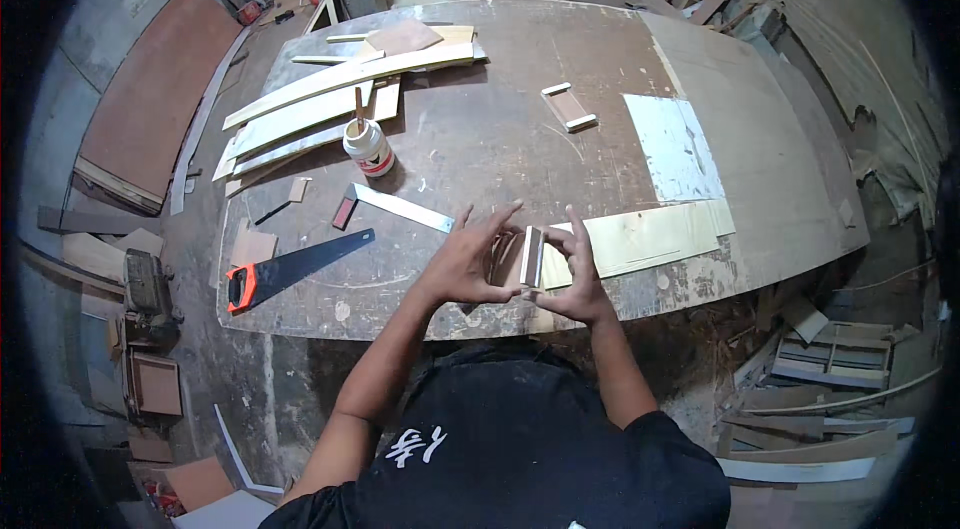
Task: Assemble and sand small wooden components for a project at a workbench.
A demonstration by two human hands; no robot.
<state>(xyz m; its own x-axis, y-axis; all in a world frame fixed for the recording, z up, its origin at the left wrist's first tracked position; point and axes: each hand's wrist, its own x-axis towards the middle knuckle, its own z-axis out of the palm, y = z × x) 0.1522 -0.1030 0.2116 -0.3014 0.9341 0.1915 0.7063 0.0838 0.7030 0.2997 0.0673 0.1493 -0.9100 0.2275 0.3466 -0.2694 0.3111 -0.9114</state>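
Observation:
In front of my chest, at the near side of the workbench, my left hand [478,257] and my right hand [578,274] hold a small wooden piece [533,257] between them. It has a brown panel with a pale strip of wood along its edge. My left fingers curl round the panel side, partly hiding it. The right thumb and fingers grip the strip side. Farther off on the bench lies a similar small panel [568,107] with pale strips at two ends. Behind my right hand is a flat pale board [650,241].
Left on the bench are a handsaw [300,271] with an orange and black handle, a try square [400,208], a dark pencil-like stick [271,214] and a white jar [369,148] with a stick in it. Long pale boards [300,113] are stacked behind. A white sheet [674,147] lies right.

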